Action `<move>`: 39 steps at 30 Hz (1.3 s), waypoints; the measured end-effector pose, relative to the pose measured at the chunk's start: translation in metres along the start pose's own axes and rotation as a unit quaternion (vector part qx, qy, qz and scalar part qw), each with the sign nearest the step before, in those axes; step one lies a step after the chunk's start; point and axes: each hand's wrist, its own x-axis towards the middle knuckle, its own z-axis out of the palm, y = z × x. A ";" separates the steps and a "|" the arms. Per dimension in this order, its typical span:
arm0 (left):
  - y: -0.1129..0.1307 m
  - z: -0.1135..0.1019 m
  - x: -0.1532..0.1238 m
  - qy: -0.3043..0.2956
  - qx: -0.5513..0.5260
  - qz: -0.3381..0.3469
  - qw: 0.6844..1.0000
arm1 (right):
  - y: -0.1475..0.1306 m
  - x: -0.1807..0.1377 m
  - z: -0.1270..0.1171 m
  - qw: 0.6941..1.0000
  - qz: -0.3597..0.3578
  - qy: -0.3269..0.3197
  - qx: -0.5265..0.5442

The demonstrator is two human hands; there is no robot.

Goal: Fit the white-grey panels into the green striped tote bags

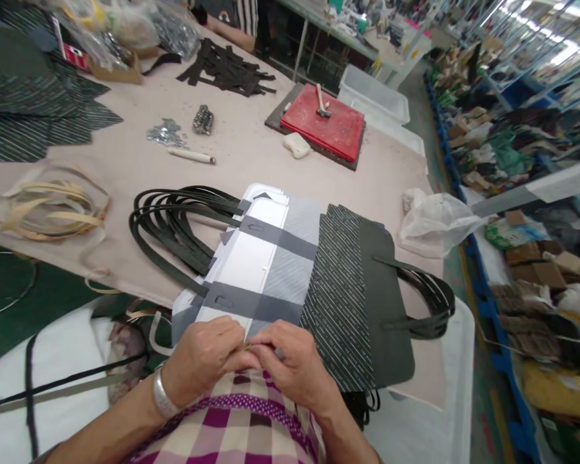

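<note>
My left hand (211, 348) and my right hand (290, 357) meet at the near edge of the work, thumbs and fingertips pinched together. Between them shows a small yellowish bit, too small to name. Just beyond my hands lies a stack of bag panels (239, 258), white and grey side up, crossed by two dark grey strips (280, 236). Black looped handles (174, 232) spread out on its left. To the right, striped dark panels (343, 290) overlap a plain dark panel (386, 303) with its own black handles (437, 299).
A red pad (326, 125) with a hammer (321, 103) lies at the back. Nearby are a white block (297, 145), a white stick (191, 155), metal pieces (167, 133) and black strips (227, 67). Coiled tape (53, 209) sits left, a plastic bag (430, 222) right. Another person's arm (229, 33) shows behind.
</note>
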 end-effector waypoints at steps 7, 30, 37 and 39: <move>-0.016 -0.003 -0.014 -0.053 -0.080 -0.097 0.991 | 0.011 0.015 0.012 1.000 -0.007 0.009 -0.029; -0.052 -0.015 -0.041 -0.095 -0.292 -0.347 0.886 | 0.122 0.101 0.041 0.927 0.343 0.132 0.072; -0.058 -0.018 -0.052 -0.092 -0.290 -0.337 0.891 | 0.132 0.104 0.029 0.930 0.342 0.123 -0.049; -0.059 -0.020 -0.053 -0.085 -0.293 -0.331 0.893 | 0.137 0.102 0.020 0.927 0.342 0.135 -0.081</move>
